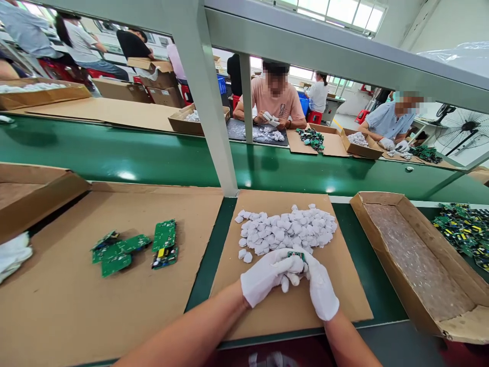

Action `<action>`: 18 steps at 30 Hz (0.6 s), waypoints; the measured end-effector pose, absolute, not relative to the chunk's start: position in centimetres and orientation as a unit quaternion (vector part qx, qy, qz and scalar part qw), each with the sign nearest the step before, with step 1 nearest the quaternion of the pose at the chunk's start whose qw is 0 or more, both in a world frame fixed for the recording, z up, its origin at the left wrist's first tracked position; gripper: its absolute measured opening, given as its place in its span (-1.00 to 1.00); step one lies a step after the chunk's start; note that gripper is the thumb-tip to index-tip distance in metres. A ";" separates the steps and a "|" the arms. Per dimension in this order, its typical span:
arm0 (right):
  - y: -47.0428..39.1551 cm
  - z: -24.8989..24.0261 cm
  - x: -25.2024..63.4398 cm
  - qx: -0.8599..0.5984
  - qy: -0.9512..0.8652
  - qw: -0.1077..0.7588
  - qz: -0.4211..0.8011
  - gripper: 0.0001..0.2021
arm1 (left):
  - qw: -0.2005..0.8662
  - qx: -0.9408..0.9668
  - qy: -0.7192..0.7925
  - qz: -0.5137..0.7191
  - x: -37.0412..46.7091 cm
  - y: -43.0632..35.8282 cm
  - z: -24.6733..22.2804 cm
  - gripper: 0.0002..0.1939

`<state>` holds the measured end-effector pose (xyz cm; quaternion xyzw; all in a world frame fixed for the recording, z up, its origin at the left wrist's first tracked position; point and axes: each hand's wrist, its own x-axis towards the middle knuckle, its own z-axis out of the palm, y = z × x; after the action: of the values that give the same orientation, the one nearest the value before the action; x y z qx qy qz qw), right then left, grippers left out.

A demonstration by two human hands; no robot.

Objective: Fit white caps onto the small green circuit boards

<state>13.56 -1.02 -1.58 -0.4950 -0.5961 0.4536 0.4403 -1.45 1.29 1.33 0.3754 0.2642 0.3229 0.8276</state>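
Note:
Both my hands wear white gloves and meet over a cardboard sheet (267, 311). Between them is a small green circuit board (296, 254), its top edge showing above the fingers. My left hand (269, 272) is closed around the board from the left. My right hand (319, 283) curls against it from the right, fingers partly hidden. Just beyond the fingertips lies a spread pile of small white plastic pieces (288, 228). Whether one of these is also in my hands cannot be made out.
Several green circuit boards (116, 255) lie on the left cardboard. An open cardboard box (416, 265) stands right, beside heaped boards (464, 229). A grey post (214, 102) rises ahead, before a green conveyor belt (153, 158). Co-workers sit across it. A white glove (13, 255) lies far left.

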 end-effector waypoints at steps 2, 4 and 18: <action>-1.0 -1.7 13.6 -0.507 -0.592 0.434 0.452 -0.53 | 0.824 0.385 0.268 0.318 -1.5 1.3 1.3 -0.71; -1.0 -1.7 13.6 -0.519 -0.589 0.429 0.446 -0.56 | 0.818 0.398 0.272 0.314 -1.5 1.4 1.2 -0.67; -1.1 -0.3 13.1 -0.509 -0.612 0.408 0.446 -0.56 | 0.811 0.409 0.254 0.331 -1.3 1.2 0.9 -0.71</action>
<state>13.10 -1.12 -0.31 -0.5092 -0.6123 0.4462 0.4083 -1.34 1.19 0.86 0.4089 0.2544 0.3314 0.8114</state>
